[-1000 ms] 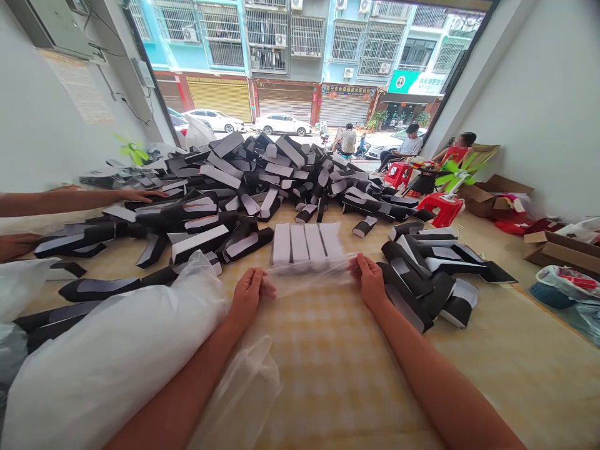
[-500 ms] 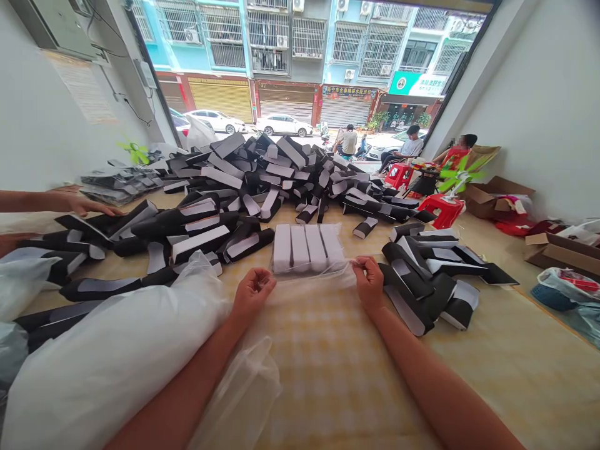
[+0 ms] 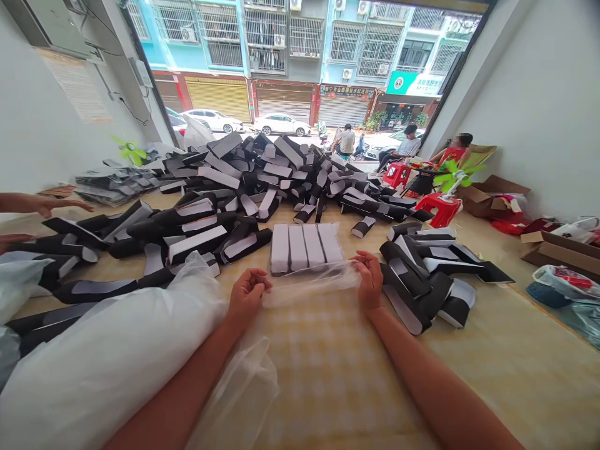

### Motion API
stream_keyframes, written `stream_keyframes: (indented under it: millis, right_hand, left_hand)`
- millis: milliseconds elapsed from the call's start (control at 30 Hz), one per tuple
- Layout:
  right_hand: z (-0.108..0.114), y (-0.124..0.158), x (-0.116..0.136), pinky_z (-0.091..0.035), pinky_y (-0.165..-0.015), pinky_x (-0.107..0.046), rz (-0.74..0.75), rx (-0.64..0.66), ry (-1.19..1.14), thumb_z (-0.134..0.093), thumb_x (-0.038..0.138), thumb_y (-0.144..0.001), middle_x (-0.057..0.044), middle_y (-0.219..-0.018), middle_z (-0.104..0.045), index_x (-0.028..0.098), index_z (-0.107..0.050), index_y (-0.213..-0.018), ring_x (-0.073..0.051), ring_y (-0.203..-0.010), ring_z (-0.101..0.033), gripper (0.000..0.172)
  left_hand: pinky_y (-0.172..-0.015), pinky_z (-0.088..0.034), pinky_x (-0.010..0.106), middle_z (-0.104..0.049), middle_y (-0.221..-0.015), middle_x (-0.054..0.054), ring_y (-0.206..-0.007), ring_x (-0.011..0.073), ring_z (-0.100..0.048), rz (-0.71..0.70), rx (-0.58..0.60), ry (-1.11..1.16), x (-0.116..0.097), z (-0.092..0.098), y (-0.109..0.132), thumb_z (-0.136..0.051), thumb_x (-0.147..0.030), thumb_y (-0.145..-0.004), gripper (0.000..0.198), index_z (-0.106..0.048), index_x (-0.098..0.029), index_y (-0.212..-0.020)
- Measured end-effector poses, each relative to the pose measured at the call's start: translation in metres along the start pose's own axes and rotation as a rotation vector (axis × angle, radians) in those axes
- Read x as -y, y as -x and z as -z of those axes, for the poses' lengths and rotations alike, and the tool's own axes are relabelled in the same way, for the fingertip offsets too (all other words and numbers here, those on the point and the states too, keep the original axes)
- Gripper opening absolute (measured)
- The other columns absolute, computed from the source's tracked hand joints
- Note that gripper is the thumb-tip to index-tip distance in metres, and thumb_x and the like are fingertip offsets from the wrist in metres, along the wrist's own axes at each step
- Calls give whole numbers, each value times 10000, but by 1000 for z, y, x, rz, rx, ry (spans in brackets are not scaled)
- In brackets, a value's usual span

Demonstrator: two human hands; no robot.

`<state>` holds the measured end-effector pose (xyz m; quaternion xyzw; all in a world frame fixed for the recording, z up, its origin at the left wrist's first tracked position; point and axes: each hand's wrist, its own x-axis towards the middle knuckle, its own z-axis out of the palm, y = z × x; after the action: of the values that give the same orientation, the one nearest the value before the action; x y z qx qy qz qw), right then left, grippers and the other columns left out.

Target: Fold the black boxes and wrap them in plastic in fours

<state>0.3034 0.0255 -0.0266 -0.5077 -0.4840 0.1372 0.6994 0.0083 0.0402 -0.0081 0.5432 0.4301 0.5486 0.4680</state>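
A clear plastic bag stretches between my two hands, its near end loose over the checked tabletop. Inside its far part lies a row of several white blocks, side by side. My left hand pinches the bag's left edge, fingers curled. At the right edge, my right hand grips the plastic between thumb and fingers. Just right of that hand lies a small heap of black-and-white folded pieces. A large bulging white plastic bag rests beside my left forearm.
A big pile of black-and-white pieces covers the table's far side. Another person's hand reaches in from the left. A green fan stands on a red stool at right. Cardboard boxes sit at far right.
Both my hands have shifted slightly, and the bag's near end between them is now folded into a narrower band. The other person's hand has lifted off the pieces and moved left.
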Motion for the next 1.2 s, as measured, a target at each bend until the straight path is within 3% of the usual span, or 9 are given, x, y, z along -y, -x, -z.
stream_keyframes:
  millis: [133, 267, 433, 633, 967, 1100, 1200]
  right_hand:
    - [-1, -1, 4, -475, -769, -368, 199, -10, 191, -643, 417, -804, -41, -895, -611, 214, -587, -1041, -217, -828, -586, 317]
    - [-2, -2, 4, -453, -702, -345, 286, -16, 330, -612, 293, -776, -15, -793, -567, 227, -590, -885, -198, -733, -530, 129]
    - [1, -6, -5, -453, -695, -336, 161, -102, 303, -507, 248, -789, -21, -783, -606, 225, -606, -847, -192, -708, -542, 117]
    - [0, -5, -7, -470, -724, -330, -8, -167, 113, -509, 332, -815, -19, -829, -639, 221, -580, -908, -192, -732, -595, 161]
    - [3, -3, 7, -468, -787, -369, 108, -38, 81, -408, 325, -818, -57, -834, -685, 224, -672, -761, -245, -853, -614, 289]
    - [4, -4, 6, -463, -835, -392, 163, -64, 121, -396, 311, -815, -67, -905, -672, 220, -687, -836, -258, -923, -607, 306]
    - [3, -5, 5, -455, -779, -364, 158, -127, 134, -457, 298, -762, -54, -903, -642, 221, -642, -856, -240, -879, -588, 222]
  left_hand:
    - [-641, -516, 285, -713, -733, 19, -648, 159, -646, -4, -10, -19, 0, -1, 0, -651, -304, -672, 238, -623, -190, -879]
    - [-681, -522, 288, -729, -778, 34, -699, 165, -658, -32, -45, -39, 1, -1, -1, -689, -327, -674, 231, -629, -193, -853]
    - [-669, -533, 292, -720, -754, 21, -677, 164, -661, -48, -81, -12, 3, 0, -2, -661, -321, -693, 196, -629, -200, -843]
    - [-484, -424, 218, -747, -816, 47, -599, 139, -654, -47, -36, -15, 2, -1, -1, -614, -338, -760, 253, -629, -174, -952]
    - [-400, -354, 195, -735, -719, 56, -558, 139, -635, -21, -72, -7, 0, -1, 2, -571, -494, -866, 387, -675, -148, -1005]
    - [-408, -440, 211, -767, -903, 65, -626, 144, -643, -46, -100, -27, 1, 2, 4, -605, -505, -840, 379, -749, -175, -958]
    - [-432, -519, 241, -763, -997, 81, -752, 195, -694, -52, -80, 74, 0, 3, 5, -617, -531, -824, 412, -750, -176, -987]
